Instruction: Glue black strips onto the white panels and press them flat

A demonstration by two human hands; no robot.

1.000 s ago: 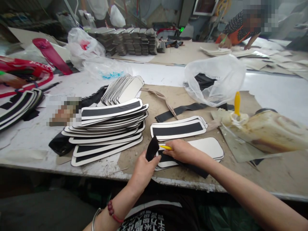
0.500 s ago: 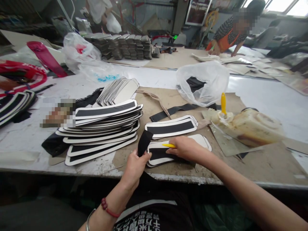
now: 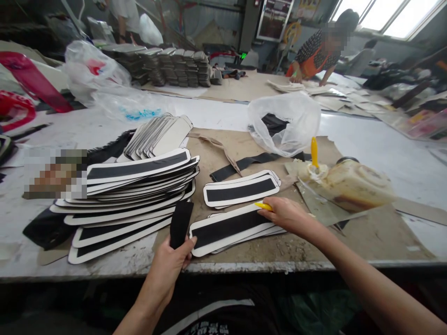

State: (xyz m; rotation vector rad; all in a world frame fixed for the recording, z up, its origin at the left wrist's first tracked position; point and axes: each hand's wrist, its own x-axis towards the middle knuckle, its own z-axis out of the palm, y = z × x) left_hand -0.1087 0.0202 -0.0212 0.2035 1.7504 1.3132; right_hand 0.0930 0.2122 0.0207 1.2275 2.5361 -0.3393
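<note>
My left hand (image 3: 170,261) is closed around a limp black strip (image 3: 180,223) that sticks up from the fist. Its thumb touches the left end of a white, round-cornered panel (image 3: 204,251), which has a black strip (image 3: 226,226) lying flat along its middle. More panels lie beneath it. Over the panel's right end, my right hand (image 3: 288,214) grips a small yellow tool (image 3: 264,206); its working end is hidden. Just behind, a short pile of similar panels (image 3: 241,189) rests on brown board.
A tall fanned stack of panels (image 3: 139,174) stands at left. At right, a yellow handle (image 3: 314,152) stands in white paste beside a stained plastic jug (image 3: 363,186). Behind lie a clear plastic bag (image 3: 286,123) and a loose black strip (image 3: 244,164). A co-worker (image 3: 316,58) leans over the far table.
My left hand has moved left and nearer, and the top panel has shifted left with it. Its black strip now shows flat along its length. My right hand is now at the panel's right end.
</note>
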